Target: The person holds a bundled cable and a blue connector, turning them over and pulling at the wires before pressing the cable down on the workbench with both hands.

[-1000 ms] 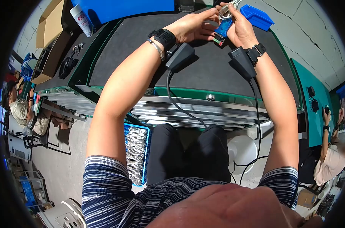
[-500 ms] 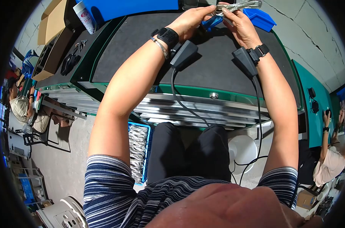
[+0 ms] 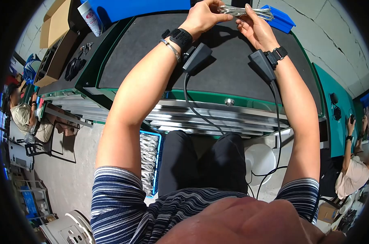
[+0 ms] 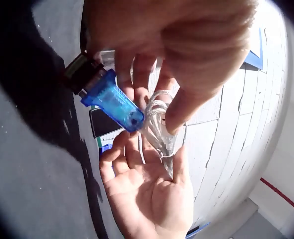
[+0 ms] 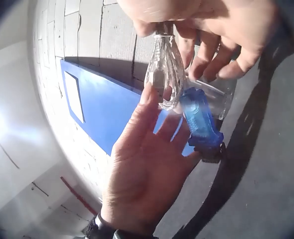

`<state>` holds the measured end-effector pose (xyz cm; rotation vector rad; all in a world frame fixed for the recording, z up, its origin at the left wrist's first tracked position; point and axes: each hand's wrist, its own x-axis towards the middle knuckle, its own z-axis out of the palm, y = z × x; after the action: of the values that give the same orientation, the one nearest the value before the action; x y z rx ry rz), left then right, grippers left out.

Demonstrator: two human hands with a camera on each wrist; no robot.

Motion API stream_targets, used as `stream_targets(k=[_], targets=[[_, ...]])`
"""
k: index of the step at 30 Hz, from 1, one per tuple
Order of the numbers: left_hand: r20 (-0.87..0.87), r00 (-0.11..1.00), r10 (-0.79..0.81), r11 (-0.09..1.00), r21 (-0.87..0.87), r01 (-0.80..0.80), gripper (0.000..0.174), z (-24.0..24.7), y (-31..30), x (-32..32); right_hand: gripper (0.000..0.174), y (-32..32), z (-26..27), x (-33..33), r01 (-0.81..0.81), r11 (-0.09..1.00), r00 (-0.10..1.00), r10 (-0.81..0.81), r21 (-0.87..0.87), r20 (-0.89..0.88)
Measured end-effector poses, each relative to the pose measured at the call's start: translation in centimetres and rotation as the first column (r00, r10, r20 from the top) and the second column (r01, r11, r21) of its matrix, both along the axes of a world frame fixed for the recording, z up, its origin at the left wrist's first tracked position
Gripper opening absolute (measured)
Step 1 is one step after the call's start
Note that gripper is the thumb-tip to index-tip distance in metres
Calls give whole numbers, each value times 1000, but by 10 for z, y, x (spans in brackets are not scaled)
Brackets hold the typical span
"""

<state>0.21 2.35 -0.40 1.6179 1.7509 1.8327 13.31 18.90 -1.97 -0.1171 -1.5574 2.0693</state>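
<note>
A silver, clear-sheathed cable bundle lies stretched sideways between both hands at the top of the head view. My left hand pinches its left part, thumb on the loops. The right hand grips the bundle near its tied end, palm upward in the left wrist view. A translucent blue connector with a dark end hangs beside the loops. In the right wrist view that connector is beside the left fingers, below the right hand. The head view hides it.
A blue tray stands behind the right hand on the dark mat. At left are a spray can and an open cardboard box. More bundles fill a blue crate below. Two people sit at the sides.
The cable bundle has turned from pointing away to lying sideways. The blue connector has gone out of sight in the head view. My left hand has moved slightly up and left.
</note>
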Motion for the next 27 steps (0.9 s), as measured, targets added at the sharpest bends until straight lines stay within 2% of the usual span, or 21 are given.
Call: stream_targets(k=[2, 4, 6, 7, 9, 10, 12, 14, 16, 18, 19, 22, 23, 25, 27], targets=[[82, 993, -89, 994, -50, 94, 43, -2, -1, 1, 41, 4, 0, -1, -5, 999, 1000, 5, 37, 4], [16, 998, -54, 997, -63, 55, 46, -5, 0, 1, 42, 2, 2, 0, -10, 997, 1000, 9, 73, 12], [-189, 982, -17, 995, -99, -2, 54, -14, 4, -8, 40, -6, 3, 0, -10, 999, 998, 12, 53, -54], [-189, 982, -17, 995, -99, -2, 54, -11, 2, -6, 40, -16, 8, 1, -9, 999, 998, 12, 52, -54], [-220, 975, -13, 970, -240, -41, 56, -1, -5, 0, 44, -31, 16, 4, -137, 990, 968, 125, -41, -217], [-220, 975, -13, 970, -240, -41, 56, 3, -10, 5, 44, -28, 15, 3, -137, 990, 968, 125, -40, -218], [-134, 988, -73, 976, -212, 43, 53, 8, -17, 14, 44, -19, 15, 4, -233, 969, 949, 208, -83, -238], [-64, 992, -106, 967, -240, 88, 51, 8, -17, 12, 43, -19, 13, 5, -212, 975, 958, 195, -66, -208], [8, 990, -141, 954, -266, 138, 49, 5, -12, 6, 40, -31, 18, 7, -174, 984, 977, 176, 26, -118], [134, 946, -294, 927, -199, 317, 48, 1, -8, 4, 38, -33, 18, 9, -174, 984, 979, 178, 48, -102], [160, 937, -309, 921, -197, 337, 50, -1, -8, 4, 37, -31, 15, 7, -150, 987, 980, 156, 50, -121], [264, 924, -278, 906, -249, 343, 52, 1, -11, 6, 36, -31, 15, 7, -104, 992, 986, 112, 65, -127], [262, 924, -277, 906, -248, 342, 52, 1, -13, 10, 36, -32, 16, 8, -80, 994, 990, 89, 80, -113], [154, 965, -210, 966, -118, 229, 51, 0, -15, 19, 37, -14, 8, 2, -70, 995, 993, 77, 75, -92], [152, 964, -217, 967, -99, 234, 48, 1, -14, 19, 38, -6, 4, 1, -57, 996, 996, 62, 69, -66]])
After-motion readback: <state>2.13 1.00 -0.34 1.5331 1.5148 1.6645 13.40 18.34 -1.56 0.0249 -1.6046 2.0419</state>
